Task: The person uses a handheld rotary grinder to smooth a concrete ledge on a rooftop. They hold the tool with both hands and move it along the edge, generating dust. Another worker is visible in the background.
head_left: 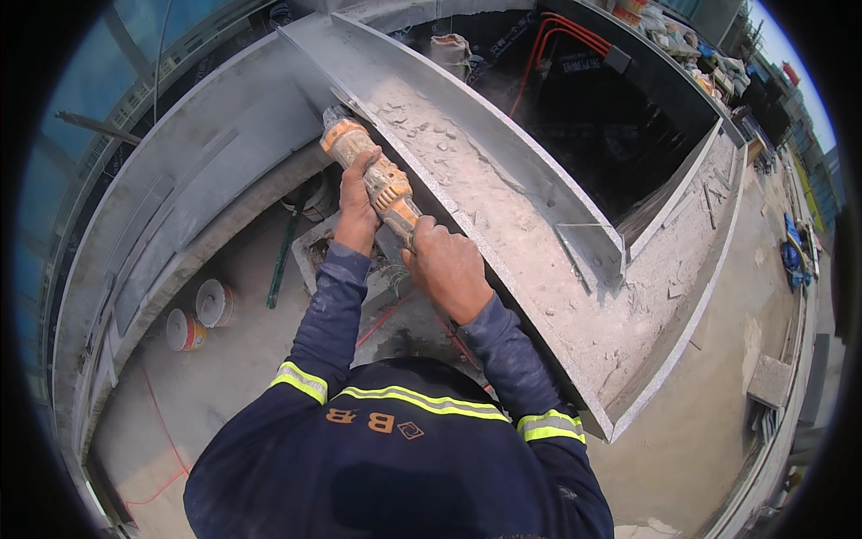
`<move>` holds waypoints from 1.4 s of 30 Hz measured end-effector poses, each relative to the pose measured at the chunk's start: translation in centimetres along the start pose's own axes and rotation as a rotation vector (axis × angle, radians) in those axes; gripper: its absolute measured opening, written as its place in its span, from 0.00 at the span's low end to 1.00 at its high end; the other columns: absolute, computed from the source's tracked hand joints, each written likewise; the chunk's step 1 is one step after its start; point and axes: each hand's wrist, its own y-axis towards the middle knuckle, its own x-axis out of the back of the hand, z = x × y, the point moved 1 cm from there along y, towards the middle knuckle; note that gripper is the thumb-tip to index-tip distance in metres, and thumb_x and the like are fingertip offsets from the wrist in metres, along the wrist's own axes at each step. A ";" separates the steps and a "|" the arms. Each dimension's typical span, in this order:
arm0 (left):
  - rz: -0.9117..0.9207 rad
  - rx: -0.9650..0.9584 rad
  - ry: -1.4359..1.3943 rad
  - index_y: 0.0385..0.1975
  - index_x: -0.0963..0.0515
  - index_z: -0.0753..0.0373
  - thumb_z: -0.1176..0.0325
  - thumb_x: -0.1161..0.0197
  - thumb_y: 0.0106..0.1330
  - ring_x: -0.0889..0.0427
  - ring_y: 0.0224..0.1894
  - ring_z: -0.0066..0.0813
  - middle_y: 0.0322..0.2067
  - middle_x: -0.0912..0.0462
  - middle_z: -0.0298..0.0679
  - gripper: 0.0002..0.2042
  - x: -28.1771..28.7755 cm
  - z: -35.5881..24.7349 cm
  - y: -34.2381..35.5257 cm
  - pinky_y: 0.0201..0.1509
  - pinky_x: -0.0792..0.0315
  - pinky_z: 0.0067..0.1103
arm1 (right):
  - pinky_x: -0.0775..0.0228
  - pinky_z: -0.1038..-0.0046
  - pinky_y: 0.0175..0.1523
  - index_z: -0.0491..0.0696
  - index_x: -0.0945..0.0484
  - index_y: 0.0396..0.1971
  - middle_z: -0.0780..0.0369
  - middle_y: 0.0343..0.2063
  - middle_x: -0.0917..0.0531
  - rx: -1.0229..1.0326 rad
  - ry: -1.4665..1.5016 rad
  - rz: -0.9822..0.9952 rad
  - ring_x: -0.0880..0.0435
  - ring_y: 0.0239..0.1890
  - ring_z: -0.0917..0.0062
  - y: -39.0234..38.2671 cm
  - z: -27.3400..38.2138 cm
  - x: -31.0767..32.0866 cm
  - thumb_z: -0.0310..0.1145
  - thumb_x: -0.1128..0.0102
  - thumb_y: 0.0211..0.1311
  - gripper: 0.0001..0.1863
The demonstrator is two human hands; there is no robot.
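Note:
An orange, dust-coated angle grinder (pixel 388 184) lies slantwise across both my hands. My left hand (pixel 358 199) is wrapped round its body, thumb on top. Farther back, my right hand (pixel 445 268) grips the rear end. The tool's head is up against the edge of a grey stone slab (pixel 422 175), near the corner where it meets a curved grey panel (pixel 215 171). Whether its disc touches the stone cannot be made out.
Rubble and dust lie in the stone trough (pixel 530 242) on my right. Beyond it is a dark pit with red pipes (pixel 548 36). Two buckets (pixel 214 304) stand on the floor at left, near a green bar (pixel 285 256). A red cord (pixel 162 413) trails across the floor.

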 end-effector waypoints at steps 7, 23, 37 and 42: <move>0.014 -0.003 0.073 0.38 0.28 0.64 0.63 0.30 0.58 0.17 0.23 0.39 0.25 0.22 0.43 0.16 -0.9 -0.7 0.6 0.28 0.18 0.35 | 0.18 0.66 0.31 0.35 0.24 0.37 0.53 0.26 0.14 0.078 -0.077 -0.075 0.11 0.27 0.63 1.5 -0.5 -1.0 0.38 0.32 0.56 0.20; 0.061 0.008 0.002 0.37 0.29 0.64 0.66 0.31 0.58 0.18 0.23 0.40 0.25 0.23 0.44 0.15 -1.2 -0.1 -1.5 0.27 0.19 0.35 | 0.19 0.61 0.33 0.39 0.27 0.34 0.49 0.24 0.15 0.048 0.005 -0.037 0.12 0.28 0.56 -0.9 -0.4 0.4 0.40 0.31 0.56 0.20; 0.037 -0.021 0.086 0.43 0.29 0.67 0.62 0.32 0.58 0.15 0.28 0.43 0.29 0.21 0.48 0.20 -0.4 0.1 -1.1 0.31 0.16 0.36 | 0.18 0.66 0.31 0.39 0.26 0.35 0.53 0.25 0.15 0.046 -0.030 -0.034 0.11 0.27 0.62 -1.5 -0.1 1.2 0.41 0.29 0.56 0.21; 0.055 0.002 0.038 0.40 0.29 0.66 0.65 0.32 0.58 0.17 0.25 0.41 0.27 0.22 0.45 0.17 -0.5 -0.2 -0.4 0.30 0.17 0.36 | 0.18 0.66 0.32 0.36 0.25 0.38 0.53 0.26 0.15 0.049 -0.012 -0.031 0.11 0.28 0.62 -0.3 -0.3 0.2 0.39 0.29 0.56 0.22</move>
